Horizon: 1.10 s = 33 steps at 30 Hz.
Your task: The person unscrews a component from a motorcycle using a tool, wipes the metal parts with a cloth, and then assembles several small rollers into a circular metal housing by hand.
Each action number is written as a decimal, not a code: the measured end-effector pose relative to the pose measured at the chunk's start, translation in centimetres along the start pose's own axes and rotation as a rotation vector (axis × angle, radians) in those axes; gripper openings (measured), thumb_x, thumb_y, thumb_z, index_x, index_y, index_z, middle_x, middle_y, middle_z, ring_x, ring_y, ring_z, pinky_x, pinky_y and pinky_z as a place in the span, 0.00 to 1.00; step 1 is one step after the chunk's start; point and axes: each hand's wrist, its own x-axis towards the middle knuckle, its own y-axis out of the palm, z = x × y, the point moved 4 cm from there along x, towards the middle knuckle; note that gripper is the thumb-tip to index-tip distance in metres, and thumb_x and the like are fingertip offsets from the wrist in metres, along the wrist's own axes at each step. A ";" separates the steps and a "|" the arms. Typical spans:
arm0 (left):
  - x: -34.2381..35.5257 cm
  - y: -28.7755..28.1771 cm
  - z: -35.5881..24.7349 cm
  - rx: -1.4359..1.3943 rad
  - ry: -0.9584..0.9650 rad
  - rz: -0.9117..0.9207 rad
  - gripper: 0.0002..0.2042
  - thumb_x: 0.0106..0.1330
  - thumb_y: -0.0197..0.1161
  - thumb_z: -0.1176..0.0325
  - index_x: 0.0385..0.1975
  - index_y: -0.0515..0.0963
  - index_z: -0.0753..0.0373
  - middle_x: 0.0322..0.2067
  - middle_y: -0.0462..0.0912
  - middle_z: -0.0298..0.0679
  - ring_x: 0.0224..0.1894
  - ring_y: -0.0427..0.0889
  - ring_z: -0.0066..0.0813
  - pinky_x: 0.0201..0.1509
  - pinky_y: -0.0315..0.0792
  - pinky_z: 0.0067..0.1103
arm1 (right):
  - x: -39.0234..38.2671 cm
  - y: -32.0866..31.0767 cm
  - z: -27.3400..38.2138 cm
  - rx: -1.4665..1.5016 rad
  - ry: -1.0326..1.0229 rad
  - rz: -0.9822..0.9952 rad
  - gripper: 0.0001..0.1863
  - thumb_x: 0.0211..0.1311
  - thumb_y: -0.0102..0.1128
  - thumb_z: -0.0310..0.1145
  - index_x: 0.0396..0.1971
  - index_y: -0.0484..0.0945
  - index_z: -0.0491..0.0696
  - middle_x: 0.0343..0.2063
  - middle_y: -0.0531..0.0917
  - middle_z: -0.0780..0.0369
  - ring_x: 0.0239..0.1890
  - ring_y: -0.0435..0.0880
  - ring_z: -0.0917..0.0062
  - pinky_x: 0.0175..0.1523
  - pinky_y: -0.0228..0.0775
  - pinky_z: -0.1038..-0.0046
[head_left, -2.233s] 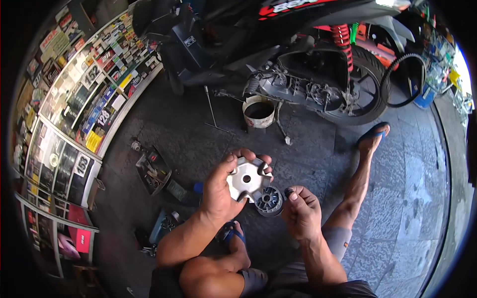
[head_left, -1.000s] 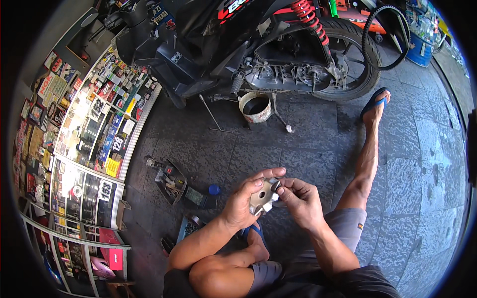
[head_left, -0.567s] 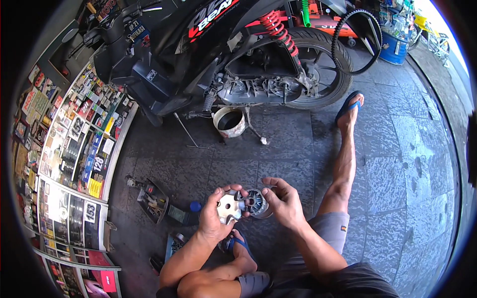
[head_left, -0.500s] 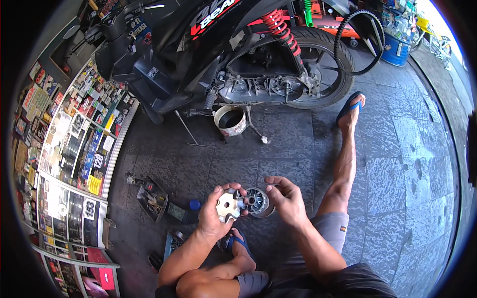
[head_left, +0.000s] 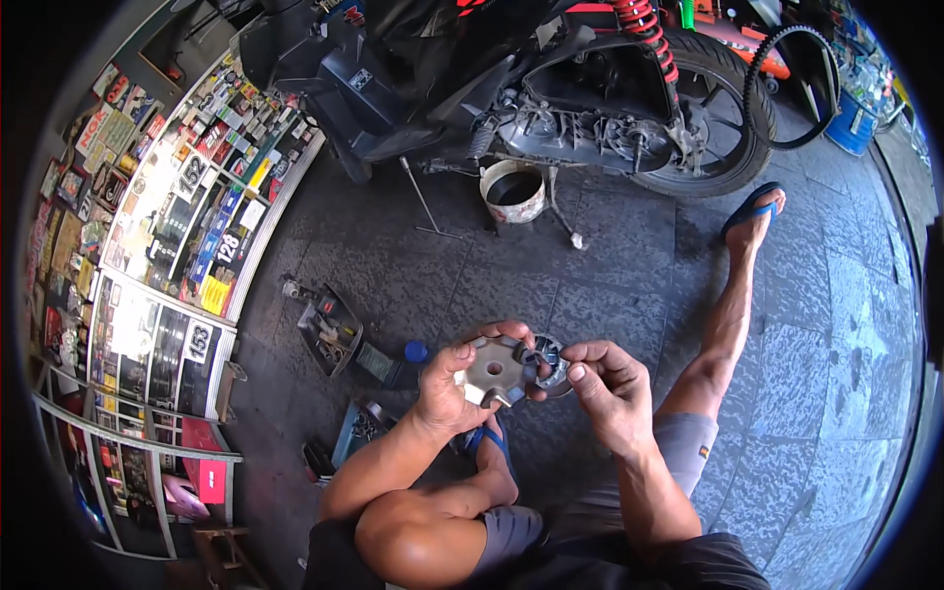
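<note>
My left hand (head_left: 442, 395) is wrapped round the rim of a star-edged metal variator plate (head_left: 487, 368) with a hole in its middle. A small dark piece (head_left: 531, 360) sits at the plate's right edge, by the left fingertips. Close beside it, the thumb and index finger of my right hand (head_left: 618, 395) are pinched together; what they hold, if anything, is too small to make out. Behind the plate and fingers shows a round finned variator body (head_left: 556, 366), partly hidden. It appears to lie on the floor below the hands.
A scooter (head_left: 590, 128) with its drive side opened stands ahead, a drive belt (head_left: 755, 98) at right. Before it are a bucket (head_left: 513, 205) and T-handle wrench (head_left: 423, 202). A parts tray (head_left: 339, 344) and blue cap (head_left: 416, 351) lie left, near a display case (head_left: 221, 324).
The view has shifted, so the scooter and floor things sit farther right and higher. My right hand has closed in on the plate's edge, and the plate has turned a little in my left hand.
</note>
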 end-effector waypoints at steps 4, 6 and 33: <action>-0.2 0.0 0.3 -0.030 -0.049 0.044 0.26 0.61 0.55 0.54 0.56 0.72 0.64 0.49 0.70 0.47 0.53 0.77 0.53 0.51 0.77 0.49 | 0.7 0.5 -0.3 -0.017 -0.026 0.064 0.11 0.68 0.60 0.28 0.45 0.78 0.38 0.28 0.83 0.67 0.31 0.76 0.90 0.38 0.67 0.85; -0.4 0.0 0.4 -0.124 -0.063 0.130 0.26 0.61 0.55 0.54 0.55 0.73 0.64 0.49 0.70 0.48 0.51 0.78 0.55 0.48 0.79 0.50 | 0.8 1.5 0.1 0.048 -0.023 0.106 0.10 0.68 0.60 0.28 0.44 0.78 0.37 0.29 0.83 0.65 0.31 0.77 0.88 0.38 0.69 0.84; 0.1 0.2 1.9 -0.061 -0.142 0.147 0.25 0.65 0.53 0.57 0.54 0.73 0.71 0.49 0.78 0.50 0.49 0.81 0.50 0.45 0.81 0.40 | 1.4 -0.1 -0.8 0.131 0.345 0.229 0.09 0.67 0.60 0.32 0.37 0.80 0.41 0.23 0.80 0.66 0.21 0.73 0.89 0.24 0.58 0.87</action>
